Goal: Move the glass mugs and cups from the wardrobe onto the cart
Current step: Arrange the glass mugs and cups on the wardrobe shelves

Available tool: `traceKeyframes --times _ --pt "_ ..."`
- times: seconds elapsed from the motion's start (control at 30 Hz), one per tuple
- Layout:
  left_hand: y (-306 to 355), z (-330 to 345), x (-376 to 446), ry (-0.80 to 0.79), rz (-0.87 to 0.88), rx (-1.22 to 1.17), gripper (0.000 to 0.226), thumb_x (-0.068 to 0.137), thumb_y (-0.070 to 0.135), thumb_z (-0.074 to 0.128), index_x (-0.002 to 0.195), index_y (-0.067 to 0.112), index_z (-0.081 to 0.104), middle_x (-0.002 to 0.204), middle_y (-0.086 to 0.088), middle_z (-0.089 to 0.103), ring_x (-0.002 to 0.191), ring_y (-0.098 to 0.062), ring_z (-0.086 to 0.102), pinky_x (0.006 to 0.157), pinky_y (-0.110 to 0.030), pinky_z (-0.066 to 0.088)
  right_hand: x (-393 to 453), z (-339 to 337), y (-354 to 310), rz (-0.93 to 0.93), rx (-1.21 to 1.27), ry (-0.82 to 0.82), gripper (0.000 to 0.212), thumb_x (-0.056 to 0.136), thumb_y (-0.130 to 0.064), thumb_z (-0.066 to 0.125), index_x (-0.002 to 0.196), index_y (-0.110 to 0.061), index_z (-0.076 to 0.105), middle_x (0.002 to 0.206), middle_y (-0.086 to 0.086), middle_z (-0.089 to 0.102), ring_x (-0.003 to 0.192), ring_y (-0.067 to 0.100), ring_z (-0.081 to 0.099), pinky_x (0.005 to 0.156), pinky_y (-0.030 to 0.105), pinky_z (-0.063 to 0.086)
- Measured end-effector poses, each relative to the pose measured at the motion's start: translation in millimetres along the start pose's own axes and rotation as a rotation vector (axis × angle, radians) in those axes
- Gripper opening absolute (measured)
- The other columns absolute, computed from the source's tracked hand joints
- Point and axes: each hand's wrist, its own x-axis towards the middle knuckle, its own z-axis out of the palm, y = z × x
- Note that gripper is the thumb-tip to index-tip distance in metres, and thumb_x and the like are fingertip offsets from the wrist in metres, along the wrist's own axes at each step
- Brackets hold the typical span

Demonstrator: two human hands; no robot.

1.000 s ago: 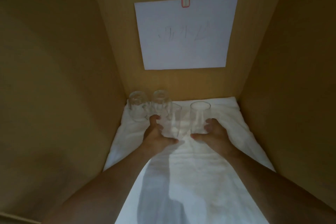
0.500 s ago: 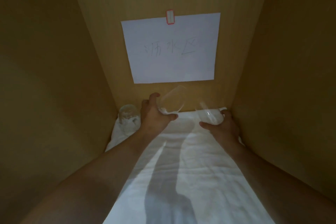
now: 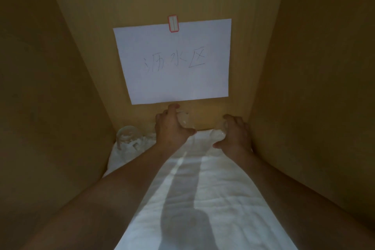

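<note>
- The left hand [image 3: 172, 128] grips a clear glass [image 3: 185, 121]; the right hand [image 3: 233, 134] grips another glass [image 3: 220, 131], both deep in the wardrobe [image 3: 60, 87].
- Smooth glass could slip, or clip the mug [image 3: 127, 137] standing on the white cloth [image 3: 203, 189] at back left.
- The taped paper [image 3: 174, 61] reads "沥水区".

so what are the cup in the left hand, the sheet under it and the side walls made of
Cup in the left hand: clear glass, see-through with bright glints.
Sheet: white woven cloth, matte, creased.
Side walls: tan wood-look board, smooth and dull, probably laminate.
</note>
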Motion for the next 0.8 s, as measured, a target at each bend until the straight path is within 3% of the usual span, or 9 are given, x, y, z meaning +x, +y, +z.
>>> traceKeyframes --times 0.23,0.37,0.6,0.8 --pt "-8 12 8 -0.074 0.09 0.234 0.091 0.057 0.048 0.093 0.135 0.03 0.05 0.129 0.001 0.063 0.121 -0.028 0.05 0.097 -0.036 0.043 15 15 -15 -0.274 -0.107 -0.119 0.1 0.066 -0.016 0.091 0.151 -0.019 0.039 0.148 0.005 0.042 0.129 0.028 0.04 0.102 0.031 0.036" --pt "-16 16 12 -0.093 0.093 0.311 0.092 0.059 0.051 0.092 0.138 0.031 0.051 0.131 0.003 0.063 0.121 -0.028 0.051 0.097 -0.036 0.044 20 27 -21 -0.373 -0.126 -0.107 0.096 0.066 -0.007 0.088 0.149 -0.02 0.043 0.148 0.003 0.044 0.126 0.027 0.042 0.098 0.031 0.041" --pt "-35 19 17 -0.134 0.101 0.319 0.092 0.062 0.049 0.092 0.141 0.026 0.049 0.133 0.0 0.062 0.119 -0.028 0.052 0.095 -0.035 0.042 29 44 -30 -0.414 -0.115 -0.12 0.095 0.071 -0.003 0.083 0.153 -0.023 0.039 0.157 0.005 0.035 0.136 0.028 0.037 0.104 0.032 0.039" --pt "-33 19 25 -0.186 0.068 0.298 0.097 0.063 0.044 0.093 0.144 0.021 0.045 0.139 -0.002 0.057 0.125 -0.027 0.049 0.096 -0.034 0.042 33 43 -30 -0.427 -0.144 -0.128 0.097 0.074 -0.014 0.085 0.155 -0.023 0.033 0.16 0.005 0.031 0.139 0.029 0.034 0.109 0.033 0.036"
